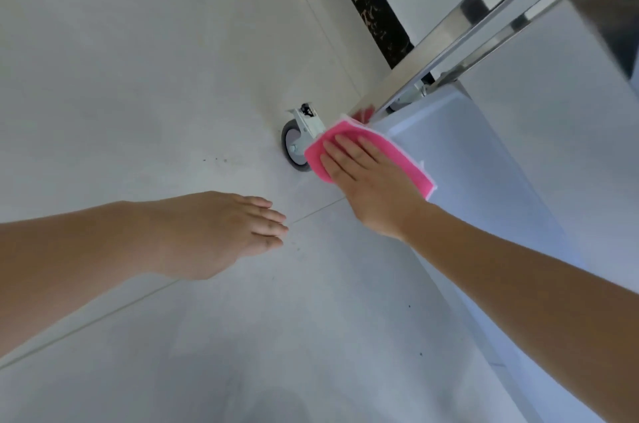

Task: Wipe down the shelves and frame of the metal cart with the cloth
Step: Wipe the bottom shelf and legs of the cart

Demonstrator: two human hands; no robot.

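- At the far corner of the lowest cart shelf [460, 159], the right hand [366, 177] lies flat on the pink cloth [387, 149], fingers straight and close together, pressing it onto the metal with nothing curled round it.
- The right forearm reaches in from the near right, stretched toward the corner.
- The left hand [214, 232] hangs over the tiled floor [138, 76] to the left, fingers straight and together, holding nothing and touching nothing.
- The cloth is folded, bright pink with a white edge, and overhangs the shelf corner just above the grey caster wheel [294, 149].
- The shelf surface looks pale and smooth; the shiny frame rails [460, 28] run away to the far right, blurred, with what may be the cloth's pink reflection near the corner.
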